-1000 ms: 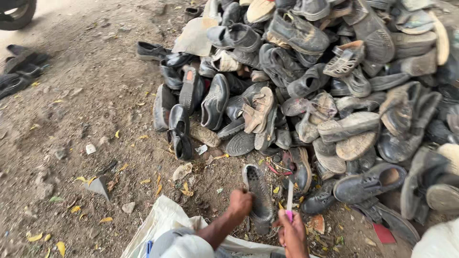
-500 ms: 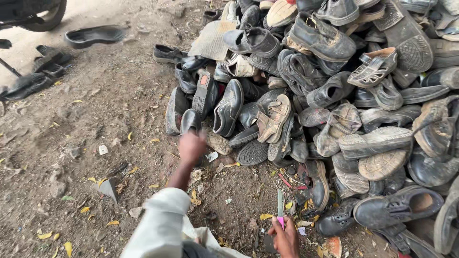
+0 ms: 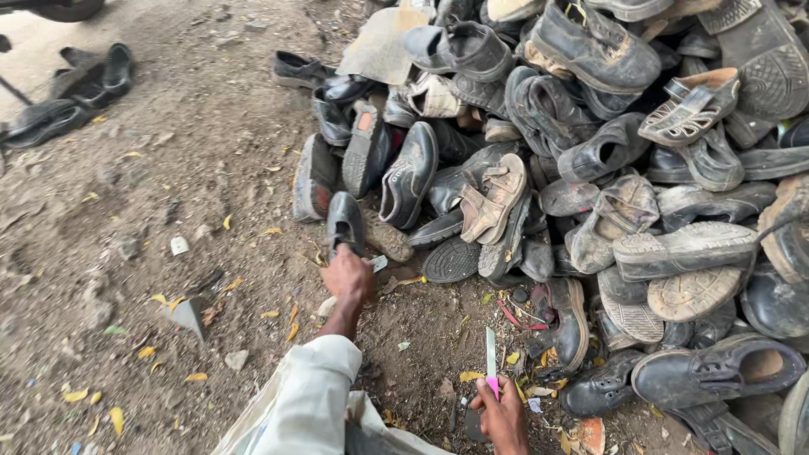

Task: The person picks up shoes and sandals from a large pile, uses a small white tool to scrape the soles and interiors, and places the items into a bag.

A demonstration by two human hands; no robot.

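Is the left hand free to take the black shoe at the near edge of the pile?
Probably yes: the left hand already touches that black shoe, which lies on open ground with nothing over it.

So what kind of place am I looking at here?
Probably an outdoor shoe-scrap sorting spot. A big pile of worn dark leather shoes and sandals lies on bare dirt ground strewn with yellow leaves. The left hand grips a black shoe; the right hand holds a pink-handled knife.

Bare dirt ground (image 3: 168,194) carries a big heap of worn shoes (image 3: 590,168), scattered yellow leaves (image 3: 160,299) and small stones (image 3: 179,245).
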